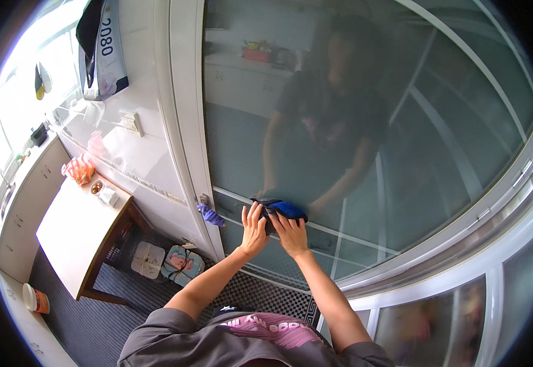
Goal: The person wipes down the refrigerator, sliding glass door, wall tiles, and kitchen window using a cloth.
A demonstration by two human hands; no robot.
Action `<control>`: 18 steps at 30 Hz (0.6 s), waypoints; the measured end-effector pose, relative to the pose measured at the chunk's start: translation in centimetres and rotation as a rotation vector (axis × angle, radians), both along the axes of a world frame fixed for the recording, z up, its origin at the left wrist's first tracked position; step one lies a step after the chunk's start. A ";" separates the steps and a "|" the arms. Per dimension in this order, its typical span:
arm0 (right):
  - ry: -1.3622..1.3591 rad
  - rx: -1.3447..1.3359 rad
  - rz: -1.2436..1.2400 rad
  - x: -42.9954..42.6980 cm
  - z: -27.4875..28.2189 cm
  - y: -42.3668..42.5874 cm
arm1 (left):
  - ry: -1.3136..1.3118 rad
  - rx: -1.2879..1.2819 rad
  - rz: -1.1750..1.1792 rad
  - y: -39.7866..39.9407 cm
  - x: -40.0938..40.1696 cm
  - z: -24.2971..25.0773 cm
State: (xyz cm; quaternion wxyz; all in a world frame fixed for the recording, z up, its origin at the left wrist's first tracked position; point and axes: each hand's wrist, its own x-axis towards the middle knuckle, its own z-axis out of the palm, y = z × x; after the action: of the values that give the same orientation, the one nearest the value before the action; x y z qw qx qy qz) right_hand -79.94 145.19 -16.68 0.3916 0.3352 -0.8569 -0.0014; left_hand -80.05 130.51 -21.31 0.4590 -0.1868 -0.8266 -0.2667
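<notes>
A blue and dark grey cloth (290, 210) is bunched against the glass panel (266, 147) of a white-framed door, close to a pale horizontal strip. My left hand (254, 231) grips its left, grey side, with the fingers pointing up. On the blue side, my right hand (290, 234) holds the cloth with its fingers bent over the near edge. Both arms are stretched forward, and the hands are nearly side by side. What the palms touch is hidden. The glass mirrors my upper body and a white counter behind me.
Left of the glass, a door handle (204, 199) has a purple wrap (211, 215) hanging from it. A white-topped table (76, 234) stands further left, with two folded stools (181, 266) near it. A bucket (36, 298) sits on the floor. Another framed glass panel (431, 321) is at right.
</notes>
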 end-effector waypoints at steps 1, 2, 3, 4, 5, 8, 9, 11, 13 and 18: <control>-0.018 0.018 0.022 -0.4 0.2 -0.1 | 0.003 0.003 0.006 -0.1 -0.4 0.3; -0.028 0.005 0.021 -0.5 0.5 0.0 | 0.017 0.002 0.014 -0.4 -1.3 0.9; -0.018 0.006 0.016 -0.6 2.8 -0.2 | 0.082 0.044 -0.016 -0.1 -1.7 3.7; 0.004 -0.044 -0.002 -0.7 6.2 -1.3 | 0.146 0.082 -0.035 -0.4 -1.5 7.1; 0.037 -0.095 -0.015 -0.8 9.9 -2.5 | 0.215 0.090 -0.026 -1.1 -1.7 11.6; 0.302 -0.237 0.053 -4.1 23.5 -6.7 | 0.448 0.040 0.038 -4.3 -4.2 26.0; 0.389 -0.257 0.065 -4.2 28.8 -7.0 | 0.530 0.020 0.046 -5.1 -4.9 31.5; 0.554 -0.267 0.101 -4.7 39.6 -8.0 | 0.668 -0.045 0.128 -6.2 -5.2 42.9; 0.781 -0.261 0.095 -6.9 49.3 -9.4 | 0.919 -0.122 0.227 -7.7 -6.4 53.4; 0.937 -0.302 -0.062 -8.8 64.6 -12.8 | 0.638 -0.233 0.277 -11.0 -4.3 69.1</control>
State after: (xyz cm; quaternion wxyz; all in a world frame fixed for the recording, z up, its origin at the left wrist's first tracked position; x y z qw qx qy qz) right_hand -88.77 132.38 47.93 0.7789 0.2124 -0.5887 -0.0394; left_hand -84.31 119.56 47.79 0.7012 -0.1977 -0.6842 -0.0346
